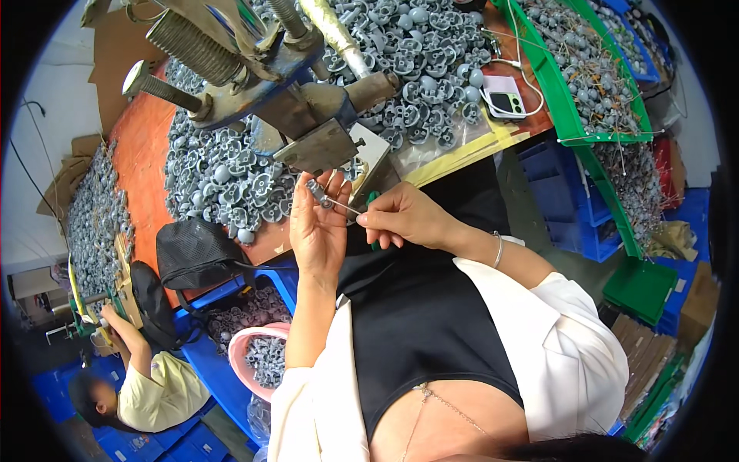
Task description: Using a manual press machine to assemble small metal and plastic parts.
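Note:
In front of the press, my left hand (320,239) is raised with its palm toward me. Its thumb and fingers close on a small grey plastic part (318,194). A thin metal rod (342,206) runs from that part to my right hand (409,217), whose thumb and forefinger pinch the rod's near end. Something green (374,199) shows above and below the right fingers; whether the hand holds it, I cannot tell. Just above both hands stands the press (317,146), a heavy metal machine with a flat steel block and large bolts.
Many grey plastic parts (231,185) are heaped on the orange table (146,131). A black bag (198,254) lies at its near edge, above a pink basin (240,362). A phone (504,98) with a cable rests right. Green trays (566,141) stand beyond. Another person (158,393) works lower left.

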Demonstrator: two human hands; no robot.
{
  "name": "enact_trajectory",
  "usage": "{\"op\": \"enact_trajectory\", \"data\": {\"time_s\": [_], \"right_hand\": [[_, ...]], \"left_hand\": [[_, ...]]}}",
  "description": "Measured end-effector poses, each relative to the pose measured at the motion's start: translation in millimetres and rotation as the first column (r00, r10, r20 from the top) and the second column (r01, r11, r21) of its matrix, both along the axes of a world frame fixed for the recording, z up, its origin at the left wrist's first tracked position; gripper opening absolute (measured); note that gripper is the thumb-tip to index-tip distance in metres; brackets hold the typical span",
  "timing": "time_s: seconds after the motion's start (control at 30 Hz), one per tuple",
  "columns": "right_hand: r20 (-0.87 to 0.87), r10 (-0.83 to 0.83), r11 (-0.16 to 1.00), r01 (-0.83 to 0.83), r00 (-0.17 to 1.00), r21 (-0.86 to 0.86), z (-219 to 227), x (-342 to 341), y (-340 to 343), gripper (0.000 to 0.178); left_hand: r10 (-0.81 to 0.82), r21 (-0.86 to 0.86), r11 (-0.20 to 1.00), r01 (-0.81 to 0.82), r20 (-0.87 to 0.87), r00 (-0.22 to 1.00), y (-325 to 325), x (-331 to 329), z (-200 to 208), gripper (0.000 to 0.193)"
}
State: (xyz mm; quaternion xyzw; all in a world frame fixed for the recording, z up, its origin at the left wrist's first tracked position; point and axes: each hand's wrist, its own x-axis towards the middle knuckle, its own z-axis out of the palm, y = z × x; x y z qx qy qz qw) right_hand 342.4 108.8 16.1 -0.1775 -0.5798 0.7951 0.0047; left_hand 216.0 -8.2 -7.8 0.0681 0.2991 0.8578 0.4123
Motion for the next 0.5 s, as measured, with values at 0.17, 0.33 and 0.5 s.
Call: {"op": "enact_trajectory", "data": {"time_s": [0.17, 0.33, 0.5], "right_hand": [[-0.022, -0.004, 1.0, 0.004, 1.0, 0.005, -2, -5, -2, 0.032], [-0.132, -0.019, 0.995, 0.033, 0.991, 0.099, -10, -12, -5, 0.024], [0.02, 0.088, 0.936, -0.076, 0.996, -0.344, -4, 2, 9, 0.018]], "left_hand": [[0.008, 0.049, 0.999, -0.011, 0.069, 0.998, 4, 13, 3, 0.028], [-0.126, -0.075, 0.99, 0.122, -0.047, 0.991, -2, 34, 12, 0.03], [-0.077, -0.161, 0.978, -0.13, -0.866, 0.494, -12, 17, 14, 0.018]]}}
